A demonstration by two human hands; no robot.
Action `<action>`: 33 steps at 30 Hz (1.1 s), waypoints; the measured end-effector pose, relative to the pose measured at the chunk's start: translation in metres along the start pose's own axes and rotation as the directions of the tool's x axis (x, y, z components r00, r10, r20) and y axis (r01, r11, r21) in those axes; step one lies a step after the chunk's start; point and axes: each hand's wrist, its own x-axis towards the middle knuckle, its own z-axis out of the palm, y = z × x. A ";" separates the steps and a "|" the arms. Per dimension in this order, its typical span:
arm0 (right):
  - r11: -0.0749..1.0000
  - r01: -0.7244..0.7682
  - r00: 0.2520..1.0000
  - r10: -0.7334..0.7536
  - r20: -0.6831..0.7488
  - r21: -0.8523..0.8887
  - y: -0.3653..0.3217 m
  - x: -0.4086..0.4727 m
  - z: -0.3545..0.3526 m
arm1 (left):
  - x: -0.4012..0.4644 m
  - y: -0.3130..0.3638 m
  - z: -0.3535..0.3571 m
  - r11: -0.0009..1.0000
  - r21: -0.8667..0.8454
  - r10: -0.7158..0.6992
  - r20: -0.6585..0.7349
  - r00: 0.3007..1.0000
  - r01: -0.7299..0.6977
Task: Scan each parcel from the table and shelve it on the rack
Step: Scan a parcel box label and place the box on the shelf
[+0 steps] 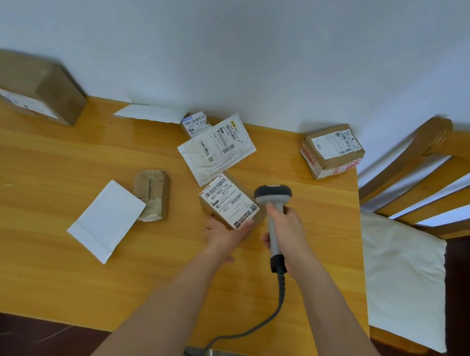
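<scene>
Fingers (248,225) of left hand (225,234) cup labelled parcel (229,202) | right hand (287,231) clamps scanner (273,205) | scanner head just right of label, beside parcel's long edge

Head view, down (close) over table (62,165)

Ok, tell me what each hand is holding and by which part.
Left hand grips the small labelled box by its near end. Right hand holds the barcode scanner by its handle.

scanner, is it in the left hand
No, the scanner is gripped by the right hand, while the left hand holds the small labelled parcel beside it.
</scene>
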 end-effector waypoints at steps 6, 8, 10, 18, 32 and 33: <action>0.992 0.106 0.984 -0.095 0.152 -0.065 -0.035 -0.024 -0.018 | 0.002 0.022 -0.023 0.977 -0.123 0.162 -0.084 0.983 -0.172; 0.994 0.105 0.980 -0.097 0.172 -0.039 -0.045 -0.033 -0.020 | 0.007 0.027 -0.034 0.983 -0.125 0.122 -0.107 0.987 -0.135; 0.995 0.097 0.976 -0.096 0.194 0.007 -0.053 -0.043 -0.020 | 0.010 0.026 -0.037 0.986 -0.127 0.098 -0.081 0.992 -0.108; 0.988 0.105 0.977 -0.125 0.175 0.116 -0.068 -0.075 -0.022 | 0.022 0.017 -0.021 0.987 -0.090 0.115 -0.173 0.978 -0.132; 0.946 0.130 0.979 -0.170 0.110 0.296 -0.076 -0.114 -0.035 | 0.024 0.015 -0.018 0.984 0.043 0.178 -0.225 0.958 -0.173; 0.947 0.134 0.977 -0.175 0.120 0.293 -0.076 -0.116 -0.035 | 0.025 0.015 -0.018 0.983 0.042 0.181 -0.224 0.958 -0.176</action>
